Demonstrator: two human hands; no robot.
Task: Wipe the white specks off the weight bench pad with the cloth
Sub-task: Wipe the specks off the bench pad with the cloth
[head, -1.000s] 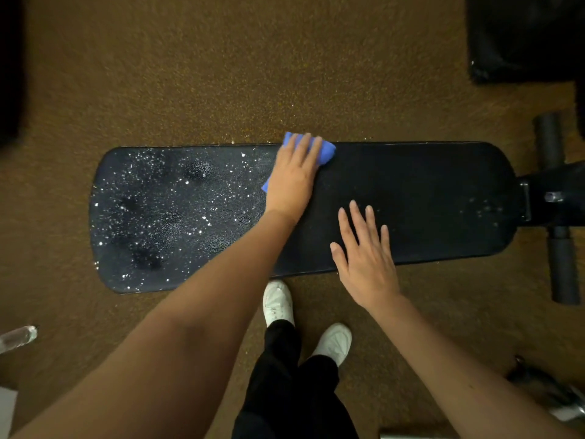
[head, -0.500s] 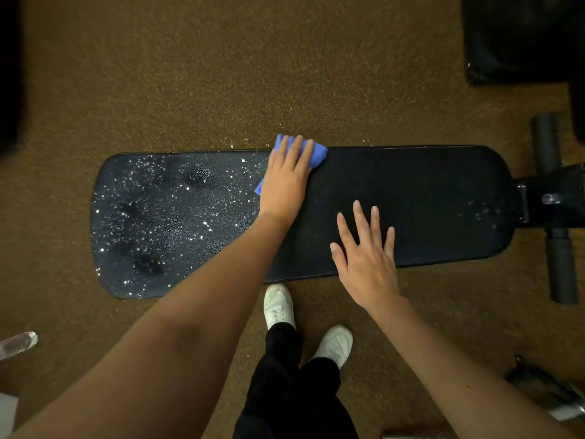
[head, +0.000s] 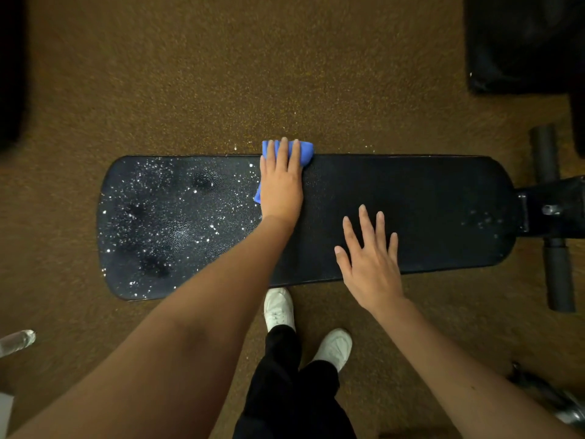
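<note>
A long black bench pad lies across the view on a brown floor. White specks cover its left third; the middle looks dark and clean, and a few faint specks sit near the right end. My left hand presses flat on a blue cloth at the pad's far edge, fingers straight, with the cloth poking out past the fingertips and at the hand's left side. Over the pad's near edge is my right hand, open with its fingers spread; whether it touches the pad is unclear.
The bench frame and black foam rollers stick out at the right end. A dark object sits at the top right. My white shoes stand just before the pad. A clear bottle lies at the left edge.
My left hand slid the cloth a little leftward along the pad's far edge, towards the speckled part. My right hand has kept its place.
</note>
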